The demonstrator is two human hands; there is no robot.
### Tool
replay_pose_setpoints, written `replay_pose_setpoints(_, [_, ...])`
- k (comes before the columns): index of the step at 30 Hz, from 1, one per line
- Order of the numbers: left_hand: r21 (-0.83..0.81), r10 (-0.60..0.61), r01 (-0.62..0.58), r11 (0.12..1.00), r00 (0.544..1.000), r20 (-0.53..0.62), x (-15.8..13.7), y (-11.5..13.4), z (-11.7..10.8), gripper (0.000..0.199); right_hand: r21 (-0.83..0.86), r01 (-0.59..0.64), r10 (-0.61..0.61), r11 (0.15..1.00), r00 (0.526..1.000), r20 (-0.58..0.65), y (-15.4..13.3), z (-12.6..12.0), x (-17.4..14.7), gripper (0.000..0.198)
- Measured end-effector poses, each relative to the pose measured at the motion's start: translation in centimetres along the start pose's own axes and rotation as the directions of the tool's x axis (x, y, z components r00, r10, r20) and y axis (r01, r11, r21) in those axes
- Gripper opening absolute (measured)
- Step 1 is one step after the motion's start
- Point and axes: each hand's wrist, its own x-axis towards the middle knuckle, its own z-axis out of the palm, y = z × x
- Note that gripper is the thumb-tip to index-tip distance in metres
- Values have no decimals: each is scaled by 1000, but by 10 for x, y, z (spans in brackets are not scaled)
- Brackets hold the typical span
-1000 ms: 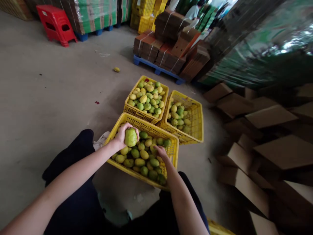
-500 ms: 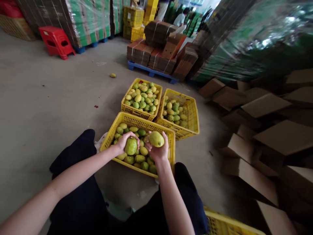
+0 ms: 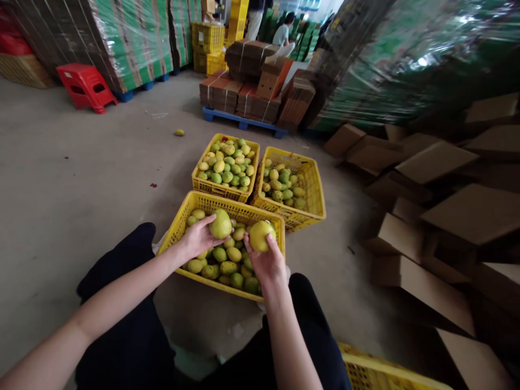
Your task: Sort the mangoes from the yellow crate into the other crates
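My left hand (image 3: 195, 238) is closed around a round yellow-green fruit (image 3: 220, 223), thumb along its near side. My right hand (image 3: 268, 265) grips a second, yellower fruit (image 3: 259, 236) from below and the right. Both are smooth and about fist-sized; their exact kind I cannot tell. The hands hold them a little apart, above a yellow plastic crate (image 3: 209, 200) between my knees. Loose green and yellow fruits (image 3: 228, 267) of the same sort lie in that crate, partly hidden by my hands.
Beyond stand a full fruit crate (image 3: 197, 183) and a partly filled one (image 3: 317, 187). Open cardboard boxes (image 3: 439, 162) pile up on the right. Flattened cartons (image 3: 219, 95) rest on a blue pallet (image 3: 244, 122). A red stool (image 3: 86, 86) is far left; a person (image 3: 282, 35) sits behind.
The left fruit has risen and turned, now showing a smoother, yellower side. My right hand has rotated its fruit, fingers now more around it. The view has shifted slightly.
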Motion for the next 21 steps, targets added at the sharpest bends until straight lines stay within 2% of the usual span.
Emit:
replay_pose_setpoints(4, [107, 36, -47, 993, 993, 109, -4, -1, 0, 32, -179, -1, 5, 984, 1000, 20, 3, -1, 0, 36])
replay_pose_setpoints(6, [146, 73, -84, 986, 994, 78, -4, -2, -1, 30, -348, 100, -85, 932, 995, 60, 5, 4, -4, 36])
replay_pose_setpoints(9, [267, 135, -117, 957, 990, -50, 0, -3, -4, 29, -508, 269, -210, 818, 963, 170, 10, 13, -10, 42])
replay_pose_setpoints(12, [395, 293, -221, 892, 947, -129, 3, 0, -7, 25, -525, 320, -223, 789, 945, 241, 17, 19, -13, 45])
replay_pose_setpoints(14, [403, 373, -291, 868, 917, -140, 4, 2, -8, 25, -547, 336, -223, 767, 939, 264, 23, 22, -13, 46])
replay_pose_setpoints(18, [388, 408, -331, 860, 903, -134, 2, 5, -10, 28, -584, 367, -248, 724, 929, 276, 27, 26, -14, 50])
replay_pose_setpoints(21, [305, 361, -315, 899, 926, -108, 0, 3, -7, 24, -585, 363, -239, 726, 930, 281, 23, 27, -14, 51])
